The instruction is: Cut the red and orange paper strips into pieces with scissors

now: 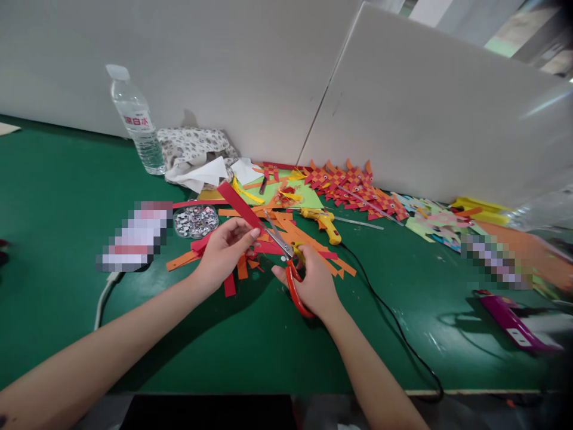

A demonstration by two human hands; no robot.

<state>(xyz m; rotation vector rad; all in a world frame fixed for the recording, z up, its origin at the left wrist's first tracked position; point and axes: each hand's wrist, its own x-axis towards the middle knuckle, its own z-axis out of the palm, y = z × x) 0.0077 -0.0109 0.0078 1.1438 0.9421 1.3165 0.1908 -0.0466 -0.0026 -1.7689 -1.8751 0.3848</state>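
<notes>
Looks like the cutting step to me: left hand [230, 248] pinches a red paper strip [237, 202] above the orange strips [308, 236], right hand [316, 278] grips scissors [286, 246] at its lower end, so the next snip probably needs that strip kept steady.

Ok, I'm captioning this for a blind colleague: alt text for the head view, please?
A left hand holds a red paper strip, the right hand scissors at its near end, above a green table. Nearby lie orange and red strips, a yellow glue gun, googly eyes and woven paper fish.
</notes>
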